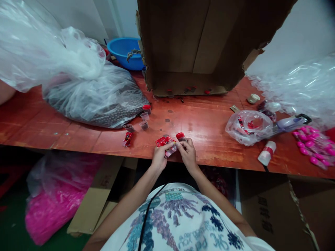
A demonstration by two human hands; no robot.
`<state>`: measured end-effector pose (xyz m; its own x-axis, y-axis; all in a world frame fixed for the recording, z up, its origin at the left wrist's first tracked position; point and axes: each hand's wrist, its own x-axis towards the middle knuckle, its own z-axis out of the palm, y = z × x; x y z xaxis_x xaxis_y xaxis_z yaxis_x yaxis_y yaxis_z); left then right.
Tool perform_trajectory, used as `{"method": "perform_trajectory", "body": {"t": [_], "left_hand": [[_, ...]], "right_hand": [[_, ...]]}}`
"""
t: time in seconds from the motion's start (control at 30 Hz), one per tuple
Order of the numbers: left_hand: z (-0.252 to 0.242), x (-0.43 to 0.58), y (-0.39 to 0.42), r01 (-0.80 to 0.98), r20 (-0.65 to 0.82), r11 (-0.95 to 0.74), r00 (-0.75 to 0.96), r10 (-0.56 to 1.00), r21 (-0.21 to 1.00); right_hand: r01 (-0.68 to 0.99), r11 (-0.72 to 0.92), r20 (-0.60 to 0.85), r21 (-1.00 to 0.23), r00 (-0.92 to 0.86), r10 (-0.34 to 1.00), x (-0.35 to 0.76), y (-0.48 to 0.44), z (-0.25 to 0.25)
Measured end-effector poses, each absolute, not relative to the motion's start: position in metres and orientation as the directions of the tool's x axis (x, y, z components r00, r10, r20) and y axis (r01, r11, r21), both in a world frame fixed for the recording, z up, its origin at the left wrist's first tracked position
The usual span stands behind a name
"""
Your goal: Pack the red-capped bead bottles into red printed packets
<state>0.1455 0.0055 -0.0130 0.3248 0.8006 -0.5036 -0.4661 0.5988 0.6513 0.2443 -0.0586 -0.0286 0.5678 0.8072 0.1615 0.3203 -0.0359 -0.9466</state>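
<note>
At the table's front edge, my left hand (161, 155) is closed on a red and clear printed packet (170, 148). My right hand (187, 153) pinches the packet's right side, its fingertips close to my left thumb. Just beyond my right fingers is a small cup with a red lid (180, 136), partly hidden by them. To the left are a dark-filled cup (128, 128), two clear cups (144, 116) and a red-lidded cup (146, 108). A small red packet (127, 139) lies in front of the dark-filled cup.
A large clear bag of dark beads (104, 94) lies at the left, before a blue basin (124, 52). An open cardboard box (188, 42) stands at the back. Rightward are a plastic bag with red pieces (248, 127), a white roll (267, 153) and pink items (314, 146).
</note>
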Motion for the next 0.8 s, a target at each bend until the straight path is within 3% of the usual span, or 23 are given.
{"method": "perform_trajectory", "body": {"t": [0.1, 0.3, 0.6, 0.8], "left_hand": [[-0.007, 0.147, 0.01, -0.486, -0.613, 0.688, 0.333, 0.716, 0.539], [0.004, 0.145, 0.02, -0.527, -0.704, 0.749, 0.346, 0.621, 0.402], [0.007, 0.147, 0.024, -0.544, -0.685, 0.737, 0.354, 0.636, 0.402], [0.01, 0.148, 0.022, -0.552, -0.67, 0.719, 0.344, 0.658, 0.422]], "right_hand": [[0.267, -0.029, 0.139, -0.963, 0.588, 0.797, 0.246, -0.063, -0.025], [-0.046, 0.006, -0.019, -0.999, 0.523, 0.852, 0.245, -0.079, -0.013], [-0.218, -0.041, -0.13, -0.975, 0.411, 0.902, 0.236, -0.081, -0.011], [-0.247, -0.042, -0.151, -0.968, 0.442, 0.884, 0.238, -0.079, -0.016]]}}
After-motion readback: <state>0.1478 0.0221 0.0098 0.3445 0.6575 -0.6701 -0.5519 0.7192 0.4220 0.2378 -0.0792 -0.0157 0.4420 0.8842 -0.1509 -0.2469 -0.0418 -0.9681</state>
